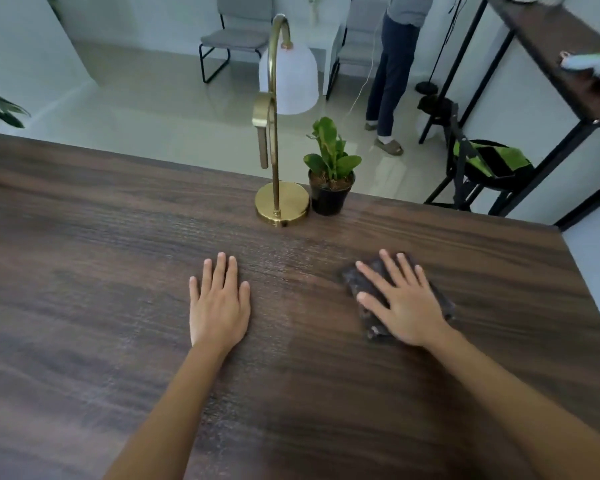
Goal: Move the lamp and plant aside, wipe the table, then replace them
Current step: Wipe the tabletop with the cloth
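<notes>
Seemingly, nothing is being wiped yet: the right hand point(404, 303) is pressing flat on a dark crumpled cloth point(362, 284), the left hand point(219, 306) is lying open on the dark wooden table point(84, 271). Standing together at the far edge, the arched brass lamp point(280, 202) and small black-potted green plant point(329, 178) probably need shifting aside first.

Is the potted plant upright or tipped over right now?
Upright. The small green plant in its black plastic pot sits flat on the dark wooden table, soil level, leaves pointing up, beside the gold lamp's round base.
</notes>
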Demonstrator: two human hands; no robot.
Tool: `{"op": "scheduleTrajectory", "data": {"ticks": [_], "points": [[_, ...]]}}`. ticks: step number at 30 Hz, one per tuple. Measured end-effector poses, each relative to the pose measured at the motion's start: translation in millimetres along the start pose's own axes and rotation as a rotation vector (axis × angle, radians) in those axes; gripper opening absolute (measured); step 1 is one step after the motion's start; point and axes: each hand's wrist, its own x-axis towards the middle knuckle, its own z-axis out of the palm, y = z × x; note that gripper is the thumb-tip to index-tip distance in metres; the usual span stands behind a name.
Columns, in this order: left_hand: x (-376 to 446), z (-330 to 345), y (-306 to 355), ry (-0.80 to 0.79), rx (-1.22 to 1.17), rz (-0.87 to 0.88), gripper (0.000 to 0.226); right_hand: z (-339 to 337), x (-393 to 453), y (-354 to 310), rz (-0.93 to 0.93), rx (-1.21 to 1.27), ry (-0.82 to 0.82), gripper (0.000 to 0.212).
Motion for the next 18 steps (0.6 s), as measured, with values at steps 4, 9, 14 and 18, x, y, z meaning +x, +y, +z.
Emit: {"op": "scheduleTrajectory", "data": {"ticks": [4,9,14,18], "points": [[3,0,3,-0.016,0.008,-0.016,0.057,-23,74,9,0.619,0.066,0.025,0.072],[2,0,1,-0.034,0.022,-0.024,0.056,11,61,-117,0.134,0.02,-0.003,0.065],[2,0,1,-0.03,0.019,-0.014,0.056,9,-6,-54,-0.225,0.007,-0.024,0.058],[2,2,1,-0.019,0.005,-0.009,0.056,-15,22,47,0.422,0.019,0.028,0.069]]}}
